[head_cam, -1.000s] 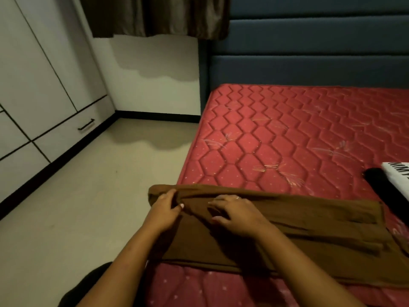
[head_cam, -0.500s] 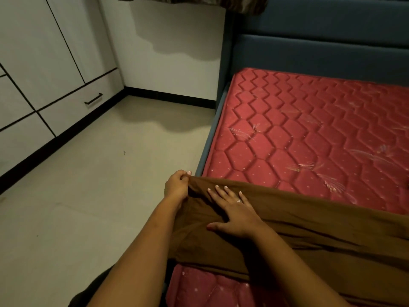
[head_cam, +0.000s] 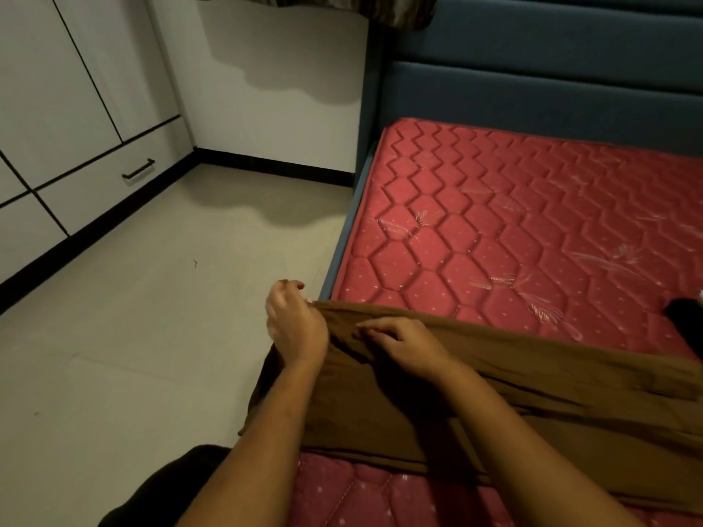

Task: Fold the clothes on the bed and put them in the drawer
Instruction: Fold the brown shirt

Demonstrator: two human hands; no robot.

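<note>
gripping the far left corner of the brown garment (head_cam: 532, 389), the left hand (head_cam: 295, 329) sits at lower centre of the frame with fingers closed on the cloth edge, right at the bed's (head_cam: 494, 222) side rail. the right hand (head_cam: 407, 346) lies just beside it, fingertips curled and pinching a fold of the same garment. the garment lies across the lower part of the frame on the red mattress, its left end hanging over the bed edge toward the floor (head_cam: 152, 336).

risk, as judged: the overhanging end may drag the cloth off the mattress if either pinch loosens. the layers look uneven near the hands, so a crooked crease is likely unless the edges are squared first. a dark item (head_cam: 684, 325) at the right edge could get caught under the garment.

the drawer (head_cam: 114, 180) with a black handle stands closed at upper left, well apart.

writing: none legible on any surface in view.
</note>
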